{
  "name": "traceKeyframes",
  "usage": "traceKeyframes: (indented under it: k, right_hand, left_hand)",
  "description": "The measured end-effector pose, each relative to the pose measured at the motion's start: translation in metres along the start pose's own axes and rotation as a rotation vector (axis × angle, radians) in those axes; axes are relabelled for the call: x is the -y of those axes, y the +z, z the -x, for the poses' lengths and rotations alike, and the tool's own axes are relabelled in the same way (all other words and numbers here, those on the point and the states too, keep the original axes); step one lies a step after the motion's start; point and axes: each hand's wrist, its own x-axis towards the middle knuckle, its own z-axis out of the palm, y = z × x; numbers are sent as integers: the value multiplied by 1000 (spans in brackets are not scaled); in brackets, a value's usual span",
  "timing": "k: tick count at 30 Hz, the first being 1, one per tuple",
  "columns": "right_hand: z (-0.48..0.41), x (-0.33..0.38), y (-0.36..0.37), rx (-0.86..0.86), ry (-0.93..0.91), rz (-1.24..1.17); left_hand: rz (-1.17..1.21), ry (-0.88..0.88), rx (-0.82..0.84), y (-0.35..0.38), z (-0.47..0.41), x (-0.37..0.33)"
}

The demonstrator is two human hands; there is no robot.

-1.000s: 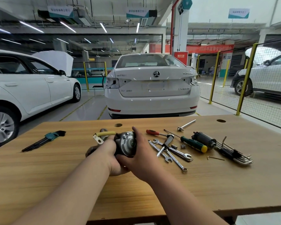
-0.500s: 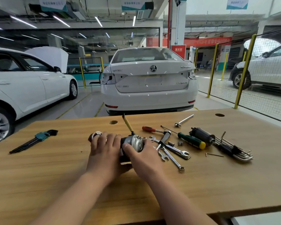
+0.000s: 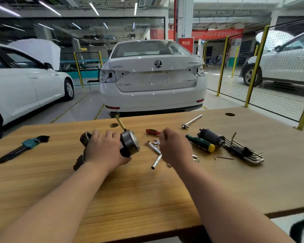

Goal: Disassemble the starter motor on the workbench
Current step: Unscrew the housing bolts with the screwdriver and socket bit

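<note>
Left hand (image 3: 104,148): palm down over the starter motor (image 3: 128,143), fingers wrapped across the top of the body, thumb under the near side; grip closed on it. Motor lies on its side on the desk (image 3: 130,190), left of centre, round metal end cap facing right, yellow-sleeved lead (image 3: 120,122) sticking up toward the far edge.

Right hand (image 3: 174,146): off the motor, raised over the loose spanners (image 3: 153,143) to the right, fingers curled loosely. Blurred; cannot tell whether the grip has anything in it.

Change from 0.5 s ago: the right hand was then on the motor's end cap; it has now moved right to the tool pile. Left hand holds as before.

Green-handled screwdriver (image 3: 201,143) and hex key set (image 3: 244,151) right of the hand; second hex key set (image 3: 23,146) far left.
</note>
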Motion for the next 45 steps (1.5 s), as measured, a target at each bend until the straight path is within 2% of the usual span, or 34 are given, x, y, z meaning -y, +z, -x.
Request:
traceKeyframes:
  k: [5, 12, 21, 29, 34, 37, 39, 41, 45]
  right_hand:
    - [-27, -61, -13, -140, 80, 9]
    - [-51, -88, -22, -144, 118, 57]
    - [-39, -62, -12, 101, -42, 173]
    - [-48, -44, -9, 167, 27, 233]
    - [-74, -33, 5, 316, 57, 345]
    - [-89, -29, 18, 365, 34, 428]
    - [-97, -29, 28, 398, 23, 507]
    - [-106, -30, 37, 471, 46, 569]
    - [-120, -34, 52, 578, 117, 648]
  left_hand:
    - [-160, 184, 40, 11, -6, -15]
    - [-171, 186, 143, 8, -19, -16]
    - [-56, 173, 195, 9, -18, -15]
    - [23, 200, 73, 16, -6, -9]
    - [9, 234, 19, 20, 8, -2]
    - [55, 288, -70, 29, 11, 9]
    - [80, 275, -27, 28, 12, 13]
    - [141, 272, 54, 22, 13, 14]
    - [365, 373, -63, 21, 27, -17]
